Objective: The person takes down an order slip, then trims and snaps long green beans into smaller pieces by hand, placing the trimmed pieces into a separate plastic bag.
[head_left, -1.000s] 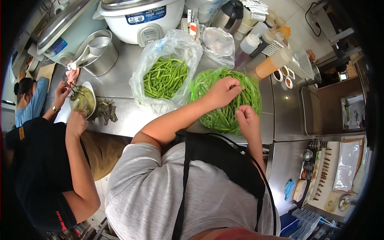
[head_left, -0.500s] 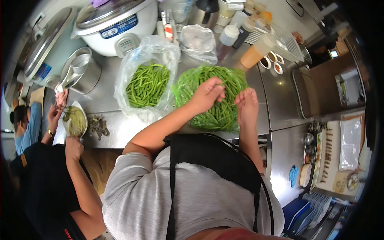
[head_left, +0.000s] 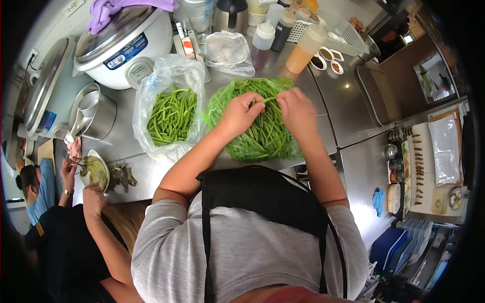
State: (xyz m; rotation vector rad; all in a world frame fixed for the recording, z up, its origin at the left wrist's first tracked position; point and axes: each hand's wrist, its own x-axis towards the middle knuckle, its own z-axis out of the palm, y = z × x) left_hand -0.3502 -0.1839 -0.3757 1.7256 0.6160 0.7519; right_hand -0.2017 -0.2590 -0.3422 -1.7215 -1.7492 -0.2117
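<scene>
Between my two hands a green bean (head_left: 269, 99) is stretched sideways. The fingertips of my left hand (head_left: 240, 114) pinch one end, and my right hand (head_left: 297, 113) pinches the other. Both hands are just above a green-tinted plastic bag (head_left: 216, 105), wide at the mouth and full of long green beans (head_left: 268, 135). To its left stands a clear plastic bag (head_left: 141, 119) holding shorter bean pieces (head_left: 172, 117).
A co-worker's hand (head_left: 93, 201) is by a white bowl (head_left: 105, 166) of greenish food, beside dark scraps (head_left: 123, 177). Behind are a rice cooker (head_left: 118, 53), a metal pot (head_left: 103, 117), a wrapped container (head_left: 227, 49) and sauce bottles (head_left: 305, 48). Small sauce dishes (head_left: 337, 66) are at right.
My right hand has moved up and left, and my left hand slightly left. The hands are closer together, with a bean now visible between them. The view has shifted a little.
</scene>
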